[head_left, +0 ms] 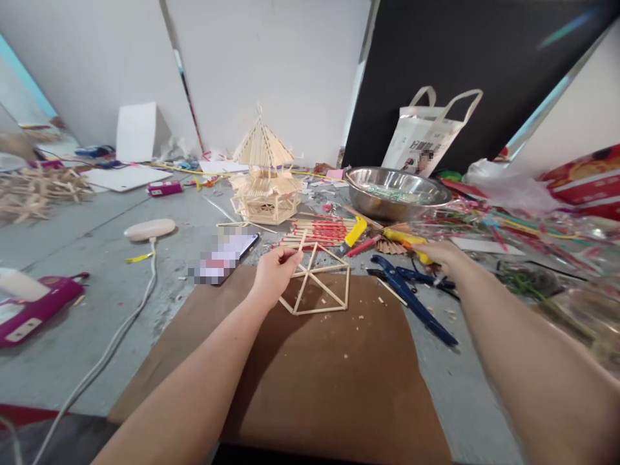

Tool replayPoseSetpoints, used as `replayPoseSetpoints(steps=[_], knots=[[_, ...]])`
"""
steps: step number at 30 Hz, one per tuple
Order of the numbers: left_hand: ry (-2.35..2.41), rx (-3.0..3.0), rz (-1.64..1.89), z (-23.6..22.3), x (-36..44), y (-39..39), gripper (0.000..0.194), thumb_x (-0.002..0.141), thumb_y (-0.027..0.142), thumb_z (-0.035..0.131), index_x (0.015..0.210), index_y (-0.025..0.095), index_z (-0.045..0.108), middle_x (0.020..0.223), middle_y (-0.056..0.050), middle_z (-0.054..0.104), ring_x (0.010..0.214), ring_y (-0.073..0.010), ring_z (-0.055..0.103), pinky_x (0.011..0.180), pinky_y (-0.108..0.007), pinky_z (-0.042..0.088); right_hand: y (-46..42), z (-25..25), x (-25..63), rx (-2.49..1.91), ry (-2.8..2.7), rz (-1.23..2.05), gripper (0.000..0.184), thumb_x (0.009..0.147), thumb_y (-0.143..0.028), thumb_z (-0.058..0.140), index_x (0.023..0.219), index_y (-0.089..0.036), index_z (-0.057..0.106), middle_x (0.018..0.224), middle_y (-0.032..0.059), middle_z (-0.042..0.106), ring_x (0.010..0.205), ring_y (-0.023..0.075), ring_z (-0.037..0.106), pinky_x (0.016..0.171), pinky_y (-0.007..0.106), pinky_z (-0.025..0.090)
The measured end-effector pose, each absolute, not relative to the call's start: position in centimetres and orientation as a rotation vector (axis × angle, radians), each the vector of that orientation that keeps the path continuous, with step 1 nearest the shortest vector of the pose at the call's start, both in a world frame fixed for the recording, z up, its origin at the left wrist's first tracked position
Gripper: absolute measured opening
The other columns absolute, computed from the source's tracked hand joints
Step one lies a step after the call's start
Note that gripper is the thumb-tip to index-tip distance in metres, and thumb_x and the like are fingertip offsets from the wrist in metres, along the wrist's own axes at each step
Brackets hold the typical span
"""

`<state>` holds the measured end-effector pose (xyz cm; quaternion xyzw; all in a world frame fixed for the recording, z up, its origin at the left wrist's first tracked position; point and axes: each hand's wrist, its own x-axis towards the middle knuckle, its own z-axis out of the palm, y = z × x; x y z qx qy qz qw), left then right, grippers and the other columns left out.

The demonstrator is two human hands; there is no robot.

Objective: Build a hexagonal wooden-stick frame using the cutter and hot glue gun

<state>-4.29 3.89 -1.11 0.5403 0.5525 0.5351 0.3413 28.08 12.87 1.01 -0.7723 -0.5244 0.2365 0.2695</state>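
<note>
A hexagonal frame of thin wooden sticks with spokes (329, 290) lies on the brown board. At its left side, my left hand (277, 274) pinches a short wooden stick (303, 240) that points upward. The hand covers part of the frame's left edge. My right hand (443, 258) is off to the right, fingers closed around the handle of a yellow glue gun (404, 237). Just below that hand, a dark blue hand cutter (414, 300) rests on the grey surface. Between the hands lie a yellow utility knife (354, 234) and a red stick-like piece (364, 246).
A pavilion model of sticks (266, 194) stands behind the frame, near red-marked sticks (322, 229) and a steel basin (397, 206). To the left are a phone (225, 258), a white corded device (150, 229) and a purple power strip (41, 307). Clutter fills the right.
</note>
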Motion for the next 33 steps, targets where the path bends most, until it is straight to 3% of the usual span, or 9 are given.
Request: replayPoseSetpoints(steps=[5, 8, 11, 15, 19, 23, 29, 33], knots=[[1.279, 1.067, 1.588, -1.0, -4.5, 4.3, 0.021, 0.065, 0.034, 0.058, 0.067, 0.014, 0.051, 0.043, 0.008, 0.037, 0.037, -0.0025, 0.028, 0.039, -0.016, 0.023, 10.8, 3.3, 27.4, -1.879, -1.158, 0.781, 0.017, 0.07, -0.026, 0.054, 0.068, -0.017, 0.039, 0.049, -0.0045, 0.042, 0.041, 0.006, 0.042, 0.044, 0.025, 0.037], [1.225, 0.907, 1.688, -0.8, -4.7, 4.6, 0.021, 0.063, 0.032, 0.059, 0.065, 0.014, 0.048, 0.042, 0.009, 0.037, 0.035, -0.0016, 0.027, 0.037, -0.016, 0.021, 8.6, 4.9, 26.2, -1.695, -1.163, 0.888, 0.012, 0.073, -0.023, 0.051, 0.07, -0.016, 0.041, 0.055, -0.0022, 0.046, 0.049, 0.0066, 0.048, 0.053, 0.025, 0.042], [1.171, 0.817, 1.737, -0.6, -4.9, 4.7, 0.021, 0.063, 0.031, 0.06, 0.063, 0.015, 0.045, 0.04, 0.009, 0.036, 0.033, -0.0014, 0.026, 0.035, -0.015, 0.019, 5.8, 5.6, 24.3, -1.545, -1.254, 1.015, 0.015, 0.072, -0.028, 0.053, 0.073, -0.015, 0.047, 0.055, -0.0019, 0.048, 0.046, 0.0064, 0.047, 0.049, 0.024, 0.04], [1.155, 0.807, 1.745, -0.6, -5.0, 4.6, 0.021, 0.063, 0.03, 0.06, 0.063, 0.015, 0.045, 0.039, 0.01, 0.035, 0.031, -0.0015, 0.025, 0.033, -0.016, 0.016, 2.6, 4.6, 21.7, -1.259, -1.487, 1.288, 0.025, 0.067, -0.023, 0.059, 0.09, -0.019, 0.05, 0.086, 0.0024, 0.057, 0.052, 0.0068, 0.051, 0.052, 0.024, 0.041], [1.185, 0.855, 1.739, -0.9, -4.9, 4.7, 0.02, 0.064, 0.03, 0.059, 0.063, 0.015, 0.046, 0.04, 0.009, 0.036, 0.031, -0.0015, 0.026, 0.032, -0.016, 0.017, 1.2, 2.4, 20.7, -1.305, -1.677, 1.497, 0.023, 0.057, -0.025, 0.068, 0.074, -0.015, 0.057, 0.073, 0.0014, 0.058, 0.051, 0.0072, 0.047, 0.048, 0.022, 0.04], [1.182, 0.906, 1.73, -1.0, -4.8, 4.7, 0.019, 0.065, 0.03, 0.058, 0.063, 0.015, 0.047, 0.04, 0.009, 0.036, 0.032, -0.0019, 0.027, 0.033, -0.017, 0.017, 1.1, 1.9, 20.6, -1.372, -1.842, 1.571, 0.026, 0.059, -0.032, 0.066, 0.076, -0.013, 0.06, 0.065, 0.0011, 0.057, 0.054, 0.0091, 0.049, 0.049, 0.021, 0.039], [1.241, 1.027, 1.73, -1.2, -4.5, 4.5, 0.018, 0.067, 0.03, 0.058, 0.063, 0.014, 0.05, 0.043, 0.007, 0.038, 0.037, -0.0024, 0.03, 0.037, -0.016, 0.023, 0.6, 1.9, 19.1, -1.421, -1.932, 1.449, 0.023, 0.061, -0.035, 0.062, 0.071, -0.015, 0.058, 0.054, -0.0006, 0.055, 0.05, 0.0116, 0.05, 0.046, 0.023, 0.04], [1.271, 1.094, 1.716, -1.3, -4.3, 4.4, 0.018, 0.068, 0.031, 0.057, 0.065, 0.014, 0.052, 0.045, 0.007, 0.039, 0.039, -0.0027, 0.03, 0.038, -0.016, 0.023, 0.1, 0.8, 18.4, -1.38, -1.986, 1.326, 0.023, 0.065, -0.036, 0.059, 0.077, -0.016, 0.058, 0.06, 0.0, 0.057, 0.048, 0.0119, 0.05, 0.045, 0.025, 0.041]])
